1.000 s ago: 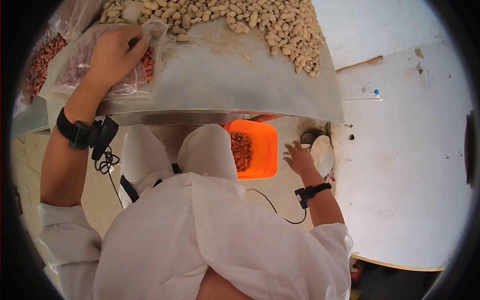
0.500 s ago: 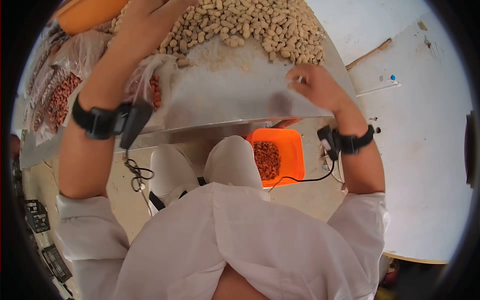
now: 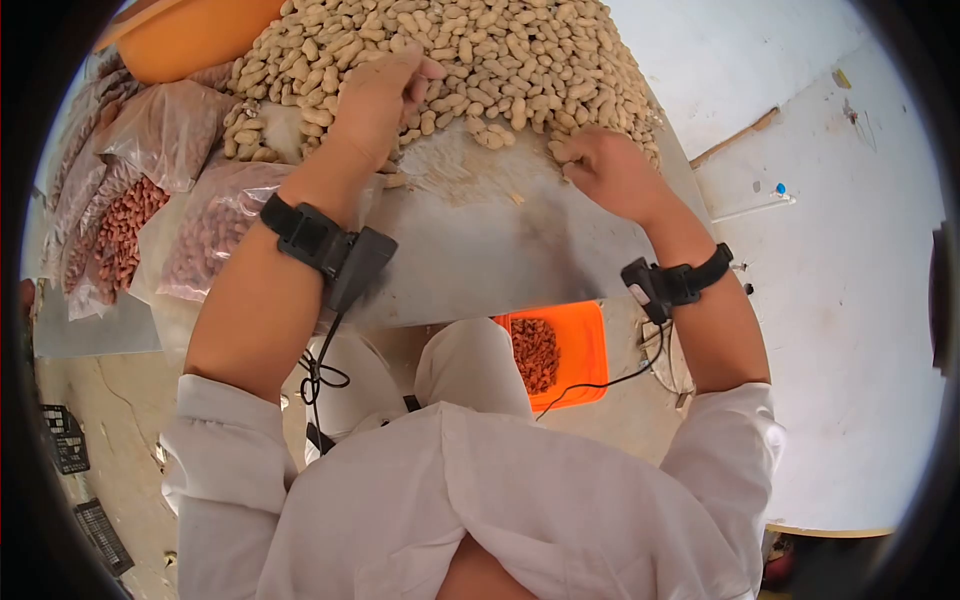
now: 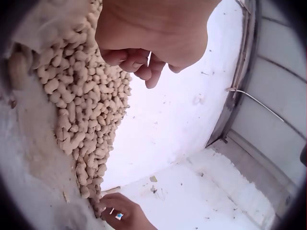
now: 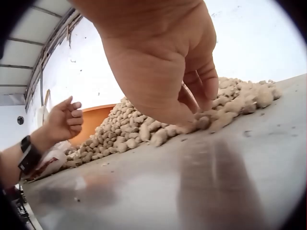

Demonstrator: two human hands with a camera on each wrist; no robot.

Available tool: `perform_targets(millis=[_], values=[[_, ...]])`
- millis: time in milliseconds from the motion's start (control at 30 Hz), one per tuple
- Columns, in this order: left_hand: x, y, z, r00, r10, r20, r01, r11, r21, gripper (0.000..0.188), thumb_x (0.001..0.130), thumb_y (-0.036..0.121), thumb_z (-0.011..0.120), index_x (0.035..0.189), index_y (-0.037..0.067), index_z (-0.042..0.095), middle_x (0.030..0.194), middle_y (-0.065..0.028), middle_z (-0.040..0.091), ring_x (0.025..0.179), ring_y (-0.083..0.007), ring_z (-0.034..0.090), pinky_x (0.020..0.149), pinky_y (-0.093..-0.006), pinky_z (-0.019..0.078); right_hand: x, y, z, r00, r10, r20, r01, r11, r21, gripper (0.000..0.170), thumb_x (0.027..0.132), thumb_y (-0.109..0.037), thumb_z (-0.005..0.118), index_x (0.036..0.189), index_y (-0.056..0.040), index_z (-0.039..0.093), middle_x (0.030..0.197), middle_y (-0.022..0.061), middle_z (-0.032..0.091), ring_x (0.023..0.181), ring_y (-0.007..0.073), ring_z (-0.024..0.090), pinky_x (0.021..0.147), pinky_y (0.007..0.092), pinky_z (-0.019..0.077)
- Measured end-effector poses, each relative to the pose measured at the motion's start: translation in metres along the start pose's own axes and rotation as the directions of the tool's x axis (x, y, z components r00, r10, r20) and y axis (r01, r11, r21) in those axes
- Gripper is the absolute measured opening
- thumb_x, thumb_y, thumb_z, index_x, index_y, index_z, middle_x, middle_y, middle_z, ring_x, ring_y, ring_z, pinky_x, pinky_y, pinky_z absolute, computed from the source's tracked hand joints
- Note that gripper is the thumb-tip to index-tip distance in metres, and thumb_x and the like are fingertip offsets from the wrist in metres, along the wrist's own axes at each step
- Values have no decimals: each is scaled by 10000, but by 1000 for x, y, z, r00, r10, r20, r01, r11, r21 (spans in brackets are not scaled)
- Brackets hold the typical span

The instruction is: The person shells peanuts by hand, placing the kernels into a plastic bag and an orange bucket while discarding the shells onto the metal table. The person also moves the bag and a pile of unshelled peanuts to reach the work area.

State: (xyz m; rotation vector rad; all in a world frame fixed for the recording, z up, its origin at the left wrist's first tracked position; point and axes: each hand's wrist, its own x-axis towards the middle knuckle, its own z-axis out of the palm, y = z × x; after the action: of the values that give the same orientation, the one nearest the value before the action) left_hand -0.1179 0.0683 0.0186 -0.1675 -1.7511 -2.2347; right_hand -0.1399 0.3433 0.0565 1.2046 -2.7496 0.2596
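A broad heap of unshelled peanuts point(image 3: 500, 70) lies on the metal table point(image 3: 470, 270). Over the heap's near left part hovers my left hand point(image 3: 380, 105), its fingers loosely curled; the left wrist view shows nothing in the left hand point(image 4: 153, 43). At the heap's right front edge is my right hand point(image 3: 615, 175), thumb and fingers bent down among the nuts. In the right wrist view the right hand point(image 5: 163, 72) pinches a peanut point(image 5: 204, 123) right at the tabletop, partly hidden by the fingers.
Clear plastic bags point(image 3: 165, 130) of red shelled peanuts point(image 3: 125, 225) lie on the table's left. An orange basin point(image 3: 200, 40) stands behind them. Below the table edge, an orange bin point(image 3: 585, 355) holds reddish-brown bits. A white wall point(image 3: 830, 300) rises to the right.
My left hand has left the plastic bag, swung by the orange basin and come over the peanut heap. My right hand has risen from beside the orange bin to the heap's right edge.
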Motion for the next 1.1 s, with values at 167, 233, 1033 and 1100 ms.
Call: perform_targets(millis=[167, 233, 1033, 1100], values=[[-1, -1, -5, 999, -9, 38, 10, 1000, -8, 344, 933, 320, 470, 849, 32, 640, 646, 32, 447, 553, -63, 348, 484, -203, 277, 69, -41, 17, 999, 21, 30, -19, 998, -57, 178, 725, -53, 597, 898, -16, 614, 809, 150, 601, 784, 313, 585, 702, 384, 470], [-1, -2, -8, 999, -23, 38, 23, 1000, -6, 336, 928, 316, 479, 849, 31, 638, 644, 34, 446, 550, -61, 346, 483, -200, 275, 84, -43, 29, 998, 26, 52, -23, 998, -63, 239, 716, -48, 605, 954, -35, 623, 811, 151, 603, 797, 310, 589, 703, 385, 466], [-5, -5, 8, 964, -213, 158, 161, 944, 289, 210, 845, 172, 641, 886, -35, 646, 702, -32, 605, 626, -80, 536, 574, -207, 437, 78, -45, 49, 980, 100, -173, 91, 548, 832, 183, 730, -81, 673, 904, -50, 623, 679, 3, 564, 615, 70, 505, 558, 235, 429], [-5, -7, 8, 963, -219, 159, 164, 939, 302, 209, 849, 173, 635, 893, -30, 647, 714, -33, 611, 632, -81, 541, 576, -210, 443, 79, -39, 56, 981, 93, -171, 101, 508, 856, 178, 731, -80, 675, 897, -42, 624, 686, 5, 570, 619, 62, 501, 560, 231, 426]])
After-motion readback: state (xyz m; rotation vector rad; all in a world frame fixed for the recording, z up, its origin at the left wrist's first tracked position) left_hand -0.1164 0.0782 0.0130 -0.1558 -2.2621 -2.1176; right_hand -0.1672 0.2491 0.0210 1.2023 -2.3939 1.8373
